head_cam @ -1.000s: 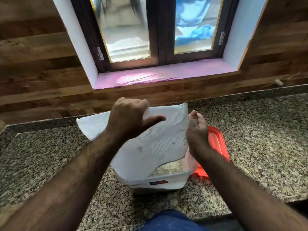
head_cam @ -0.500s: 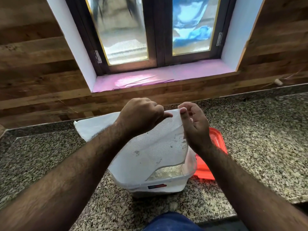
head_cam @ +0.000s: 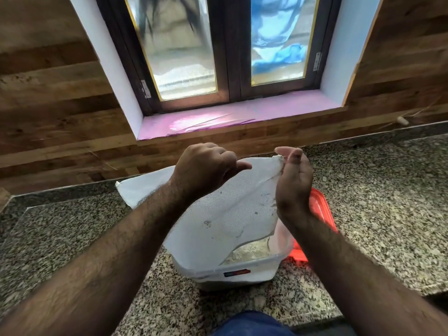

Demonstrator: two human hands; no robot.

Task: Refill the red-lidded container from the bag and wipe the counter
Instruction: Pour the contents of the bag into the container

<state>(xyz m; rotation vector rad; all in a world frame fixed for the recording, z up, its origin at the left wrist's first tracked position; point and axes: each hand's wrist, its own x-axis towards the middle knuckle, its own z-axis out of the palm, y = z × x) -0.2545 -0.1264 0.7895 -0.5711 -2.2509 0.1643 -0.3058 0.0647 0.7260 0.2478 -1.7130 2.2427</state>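
A white woven bag (head_cam: 218,214), its surface a fine mesh-like weave with a few grey smudges, hangs mouth-down over a clear plastic container (head_cam: 242,272) that stands on the speckled granite counter (head_cam: 388,202). Pale, grainy contents show inside the container under the bag's curved lower edge. A small red-and-blue label sits on the container's near wall; its writing is too small to read. The flat, rounded red lid (head_cam: 320,209) lies on the counter just to the right of the container, partly hidden behind the right forearm.

The left hand (head_cam: 206,170) is clenched on the bag's top edge, thumb pointing right along it. The right hand (head_cam: 293,175) pinches the bag's upper right corner between thumb and fingers, palm turned toward the camera. Behind, a dark-framed window (head_cam: 232,52) with frosted panes sits above a pink sill (head_cam: 242,115) in a wood-plank wall (head_cam: 48,105).

Compared with half a second ago, the right hand has shifted outward, so the top edge is drawn wider between the two hands; the container and lid are unmoved
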